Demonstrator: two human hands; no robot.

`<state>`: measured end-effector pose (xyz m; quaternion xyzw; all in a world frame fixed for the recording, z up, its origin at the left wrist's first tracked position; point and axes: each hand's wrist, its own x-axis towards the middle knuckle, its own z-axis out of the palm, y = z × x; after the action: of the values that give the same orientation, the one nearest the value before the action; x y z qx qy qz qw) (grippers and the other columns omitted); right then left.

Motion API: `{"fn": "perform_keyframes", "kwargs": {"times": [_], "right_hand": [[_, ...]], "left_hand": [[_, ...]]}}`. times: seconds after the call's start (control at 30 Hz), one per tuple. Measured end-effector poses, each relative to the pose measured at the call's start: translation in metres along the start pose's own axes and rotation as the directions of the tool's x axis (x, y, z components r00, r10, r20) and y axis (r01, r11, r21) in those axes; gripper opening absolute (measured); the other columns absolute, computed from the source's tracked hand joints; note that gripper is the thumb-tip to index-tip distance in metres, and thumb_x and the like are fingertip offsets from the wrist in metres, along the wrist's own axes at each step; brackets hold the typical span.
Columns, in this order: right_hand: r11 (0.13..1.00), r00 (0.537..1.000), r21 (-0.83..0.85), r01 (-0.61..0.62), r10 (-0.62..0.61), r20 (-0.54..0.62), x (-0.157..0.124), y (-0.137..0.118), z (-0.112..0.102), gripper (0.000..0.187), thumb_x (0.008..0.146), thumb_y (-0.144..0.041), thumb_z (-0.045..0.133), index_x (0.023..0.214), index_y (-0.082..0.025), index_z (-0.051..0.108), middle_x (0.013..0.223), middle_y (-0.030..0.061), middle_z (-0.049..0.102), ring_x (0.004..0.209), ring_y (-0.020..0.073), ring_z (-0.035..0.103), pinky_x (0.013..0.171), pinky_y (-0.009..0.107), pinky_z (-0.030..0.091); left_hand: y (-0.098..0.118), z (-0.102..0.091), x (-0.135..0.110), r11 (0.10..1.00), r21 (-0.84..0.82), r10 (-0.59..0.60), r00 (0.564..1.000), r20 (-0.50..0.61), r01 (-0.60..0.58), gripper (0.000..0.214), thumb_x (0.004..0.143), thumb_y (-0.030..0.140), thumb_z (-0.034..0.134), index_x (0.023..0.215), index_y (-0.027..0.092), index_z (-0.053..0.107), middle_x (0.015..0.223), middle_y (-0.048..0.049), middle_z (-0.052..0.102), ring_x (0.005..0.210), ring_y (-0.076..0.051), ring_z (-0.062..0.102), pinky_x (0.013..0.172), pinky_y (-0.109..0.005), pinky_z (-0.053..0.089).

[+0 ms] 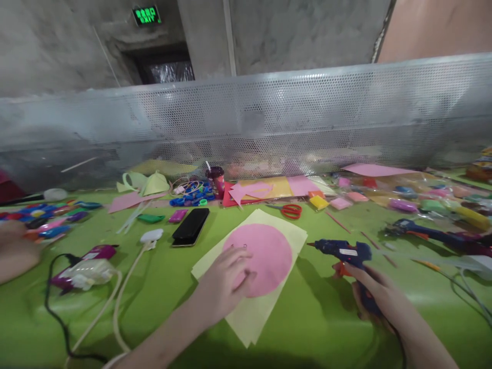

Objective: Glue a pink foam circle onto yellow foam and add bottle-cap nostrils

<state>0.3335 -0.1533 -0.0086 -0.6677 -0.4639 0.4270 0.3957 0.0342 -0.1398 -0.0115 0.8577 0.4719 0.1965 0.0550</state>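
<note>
A pink paper circle (265, 253) lies on a pale yellow sheet (253, 318) in the middle of the green table. My left hand (225, 284) rests on the circle's left edge with fingers spread flat, holding nothing. To the right, my right hand (374, 297) is wrapped round the handle of a blue glue gun (344, 251). The gun's nozzle points left toward the yellow sheet and sits a little above the table.
A black phone (191, 226) and red-handled scissors (291, 210) lie beyond the sheet. Coloured paper, clay packets and clips crowd the back and both sides. Cables and a white plug (90, 271) trail at left. Another person's hand (13, 251) shows at far left. A perforated metal screen (269, 123) bounds the table's rear.
</note>
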Motion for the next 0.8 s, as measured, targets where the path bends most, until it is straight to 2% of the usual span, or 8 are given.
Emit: {"fn": "perform_keyframes", "kwargs": {"times": [0.1, 0.2, 0.27, 0.37, 0.5, 0.6, 0.73, 0.8], "right_hand": [[1.000, 1.000, 0.003, 0.013, -0.013, 0.004, -0.001, -0.001, 0.000, 0.046, 0.072, -0.059, 0.050, 0.086, -0.016, 0.059, 0.033, -0.0044, 0.047, 0.031, 0.0117, 0.039, 0.035, 0.023, 0.028], [1.000, 1.000, -0.006, 0.027, -0.027, -0.008, -0.001, -0.001, 0.000, 0.047, 0.072, -0.059, 0.049, 0.087, -0.016, 0.060, 0.033, -0.0042, 0.047, 0.030, 0.0118, 0.038, 0.035, 0.023, 0.027], [1.000, 1.000, -0.004, 0.029, -0.029, -0.002, -0.001, -0.001, 0.000, 0.047, 0.072, -0.059, 0.049, 0.087, -0.016, 0.061, 0.032, -0.0043, 0.046, 0.029, 0.0119, 0.038, 0.034, 0.023, 0.027], [1.000, 1.000, 0.015, 0.017, -0.016, -0.003, -0.001, -0.001, 0.000, 0.046, 0.071, -0.059, 0.051, 0.085, -0.017, 0.060, 0.032, -0.0044, 0.045, 0.029, 0.0119, 0.040, 0.033, 0.022, 0.026], [0.999, 0.999, 0.029, 0.037, -0.036, -0.016, 0.000, 0.000, 0.000, 0.046, 0.070, -0.059, 0.052, 0.082, -0.016, 0.060, 0.031, -0.0037, 0.046, 0.029, 0.0107, 0.039, 0.032, 0.022, 0.027], [0.998, 0.999, 0.059, 0.033, -0.031, -0.025, -0.001, 0.001, -0.002, 0.050, 0.070, -0.060, 0.052, 0.088, -0.014, 0.062, 0.032, -0.0029, 0.047, 0.028, 0.0104, 0.038, 0.031, 0.021, 0.027], [0.991, 1.000, 0.131, 0.023, -0.024, 0.008, -0.001, 0.001, -0.004, 0.054, 0.072, -0.061, 0.051, 0.094, -0.013, 0.063, 0.030, -0.0039, 0.044, 0.026, 0.0089, 0.035, 0.030, 0.020, 0.024], [0.986, 0.999, 0.161, 0.032, -0.037, 0.032, 0.000, 0.001, -0.004, 0.055, 0.074, -0.061, 0.049, 0.096, -0.013, 0.063, 0.029, -0.0042, 0.042, 0.026, 0.0086, 0.033, 0.030, 0.019, 0.023]], "left_hand": [[-0.010, 0.004, -0.005, 0.994, 0.078, -0.089, 0.983, 0.158, 0.078, 0.065, 0.086, 0.057, 0.038, 0.137, 0.016, 0.038, 0.145, -0.0139, 0.033, 0.135, -0.032, 0.024, 0.108, -0.054, 0.024], [-0.027, -0.006, -0.005, 0.989, 0.137, -0.101, 0.941, 0.324, 0.059, 0.080, 0.076, 0.067, 0.046, 0.142, 0.024, 0.027, 0.150, -0.0106, 0.018, 0.138, -0.035, 0.009, 0.107, -0.059, 0.017], [-0.041, -0.020, -0.001, 0.981, 0.184, -0.114, 0.938, 0.327, 0.055, 0.083, 0.069, 0.066, 0.057, 0.139, 0.027, 0.033, 0.150, -0.0090, 0.016, 0.138, -0.036, 0.006, 0.106, -0.061, 0.012], [-0.054, -0.034, 0.011, 0.986, 0.128, -0.146, 0.928, 0.344, 0.108, 0.069, 0.079, 0.060, 0.049, 0.136, 0.024, 0.039, 0.147, -0.0107, 0.026, 0.137, -0.032, 0.017, 0.108, -0.055, 0.017], [-0.048, -0.019, 0.030, 0.977, 0.070, -0.209, 0.963, 0.168, 0.200, 0.069, 0.088, 0.057, 0.030, 0.143, 0.016, 0.023, 0.148, -0.0146, 0.023, 0.136, -0.029, 0.021, 0.109, -0.051, 0.019], [-0.040, -0.007, 0.036, 0.996, 0.061, -0.086, 0.946, 0.313, 0.071, 0.074, 0.085, 0.062, 0.033, 0.145, 0.021, 0.017, 0.150, -0.0123, 0.013, 0.138, -0.033, 0.008, 0.108, -0.058, 0.010], [-0.044, -0.016, 0.039, 0.984, -0.060, 0.174, 0.819, 0.547, -0.169, 0.062, 0.085, 0.057, 0.042, 0.140, 0.033, 0.028, 0.150, -0.0046, 0.020, 0.138, -0.031, 0.013, 0.106, -0.060, 0.007], [-0.047, -0.017, 0.040, 0.985, -0.075, 0.172, 0.854, 0.491, -0.155, 0.060, 0.086, 0.058, 0.039, 0.139, 0.032, 0.031, 0.149, -0.0051, 0.021, 0.137, -0.031, 0.015, 0.107, -0.059, 0.013]]}}
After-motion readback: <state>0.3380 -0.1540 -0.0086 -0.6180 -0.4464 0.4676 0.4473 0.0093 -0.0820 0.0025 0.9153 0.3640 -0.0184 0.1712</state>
